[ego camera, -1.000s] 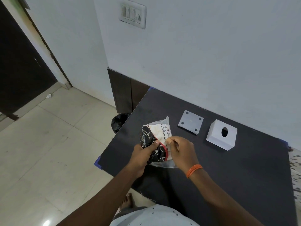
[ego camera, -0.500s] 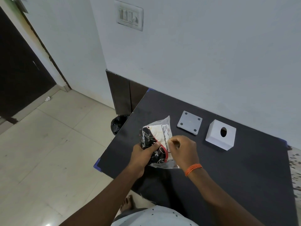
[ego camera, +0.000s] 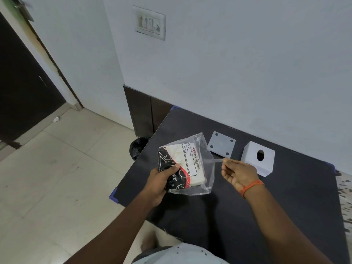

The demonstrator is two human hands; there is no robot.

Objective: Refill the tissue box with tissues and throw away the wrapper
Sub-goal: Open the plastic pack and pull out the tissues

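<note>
My left hand [ego camera: 160, 180] grips the tissue pack [ego camera: 185, 164], a clear plastic wrapper with black, red and white print, and holds it above the black table [ego camera: 238, 216]. My right hand [ego camera: 238, 173] is to the pack's right and pinches a thin clear strip [ego camera: 217, 161] of the wrapper, stretched out sideways from the pack. The white tissue box [ego camera: 258, 158], with a round hole in its face, stands on the table behind my right hand. Its flat grey base plate [ego camera: 221, 143] lies just left of the box.
A bin lined with a black bag [ego camera: 138, 147] stands on the tiled floor by the table's left edge. The white wall runs directly behind the table. A dark doorway [ego camera: 22, 92] is at the far left.
My right hand has moved from the face of the pack out to the right, drawing a thin clear strip of wrapper away from it. My left hand keeps its grip.
</note>
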